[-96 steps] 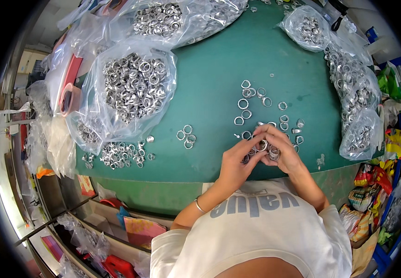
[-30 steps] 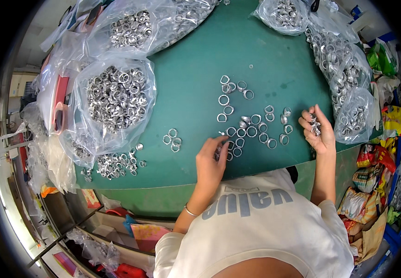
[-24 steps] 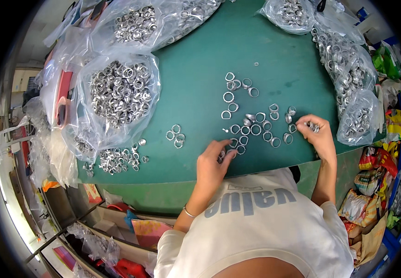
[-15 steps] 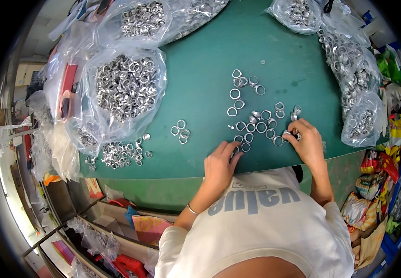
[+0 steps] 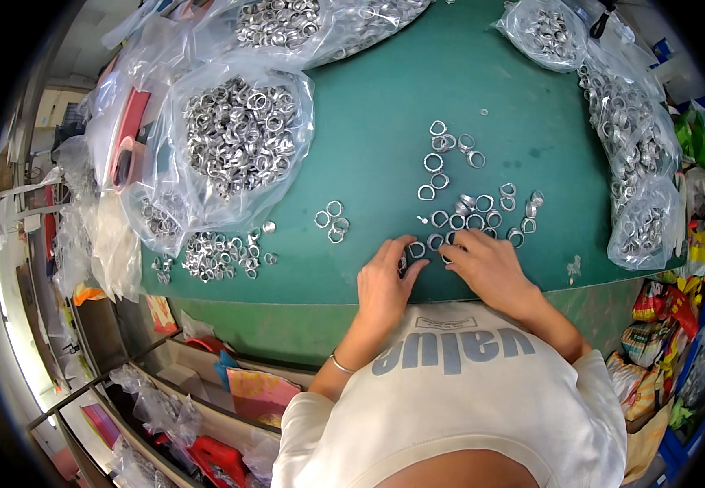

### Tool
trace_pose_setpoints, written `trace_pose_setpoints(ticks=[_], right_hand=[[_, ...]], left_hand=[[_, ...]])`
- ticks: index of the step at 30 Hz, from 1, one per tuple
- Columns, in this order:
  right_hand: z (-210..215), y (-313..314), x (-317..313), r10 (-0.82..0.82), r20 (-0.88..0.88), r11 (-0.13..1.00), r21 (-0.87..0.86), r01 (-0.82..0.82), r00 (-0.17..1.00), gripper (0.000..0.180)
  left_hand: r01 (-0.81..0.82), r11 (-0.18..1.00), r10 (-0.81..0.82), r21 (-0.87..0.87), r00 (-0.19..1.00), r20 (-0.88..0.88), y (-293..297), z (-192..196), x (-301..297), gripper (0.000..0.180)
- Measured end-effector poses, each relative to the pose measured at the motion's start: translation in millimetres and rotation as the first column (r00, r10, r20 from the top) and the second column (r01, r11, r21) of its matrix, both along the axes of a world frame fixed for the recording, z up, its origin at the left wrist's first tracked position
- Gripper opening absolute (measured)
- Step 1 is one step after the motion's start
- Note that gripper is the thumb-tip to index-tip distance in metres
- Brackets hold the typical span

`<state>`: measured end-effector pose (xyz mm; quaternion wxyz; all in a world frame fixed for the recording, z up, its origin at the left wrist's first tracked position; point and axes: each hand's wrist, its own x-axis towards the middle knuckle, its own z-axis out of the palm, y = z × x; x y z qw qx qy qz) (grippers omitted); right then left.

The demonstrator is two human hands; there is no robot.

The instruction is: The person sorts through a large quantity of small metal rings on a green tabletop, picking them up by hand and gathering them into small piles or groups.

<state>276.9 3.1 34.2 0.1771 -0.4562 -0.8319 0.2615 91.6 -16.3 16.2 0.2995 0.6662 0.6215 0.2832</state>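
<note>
Both hands rest on a green table (image 5: 385,122) near its front edge, close together. My left hand (image 5: 385,281) lies palm down with fingers spread, its fingertips touching small silver metal rings (image 5: 417,248). My right hand (image 5: 482,264) reaches in from the right, its fingertips on the rings at the near end of the loose cluster (image 5: 470,215). I cannot make out whether either hand pinches a ring. More loose rings (image 5: 446,150) lie farther back, and a small group of rings (image 5: 332,221) sits to the left.
A big clear plastic bag of silver rings (image 5: 238,138) lies at the left, with a spilled pile (image 5: 214,252) below it. More bags of rings stand at the back (image 5: 287,20) and along the right edge (image 5: 637,163). Coloured packets (image 5: 670,317) hang at the right.
My right hand has come back from the bags at the right to the ring cluster in front of me. My left hand stayed by the near rings, shifting slightly right.
</note>
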Motion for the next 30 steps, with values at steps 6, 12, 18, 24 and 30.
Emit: trace_pose_setpoints(ticks=[6,12,18,24,30], right_hand=[[0,22,35,-0.391,-0.790,0.731,-0.578,-0.363,0.472,0.020],[-18,32,46,-0.847,-0.506,0.461,-0.550,-0.696,-0.161,0.024],[-5,41,54,-0.949,-0.267,0.310,-0.694,-0.650,-0.168,0.023],[17,26,93,-0.909,-0.404,0.406,-0.806,-0.430,-0.102,0.017],[55,-3,142,-0.732,-0.681,0.616,-0.676,0.404,-0.023,0.015]], left_hand=[[-0.038,0.998,0.035,0.051,0.998,0.055,3,-2,-3,0.032],[-0.014,1.000,0.012,0.019,0.997,0.072,8,2,7,0.030],[-0.023,1.000,0.021,0.014,0.992,0.122,12,4,6,0.026],[-0.058,0.998,0.056,-0.003,0.963,0.264,12,6,11,0.019],[-0.049,0.998,0.038,0.030,0.959,0.281,15,7,12,0.014]])
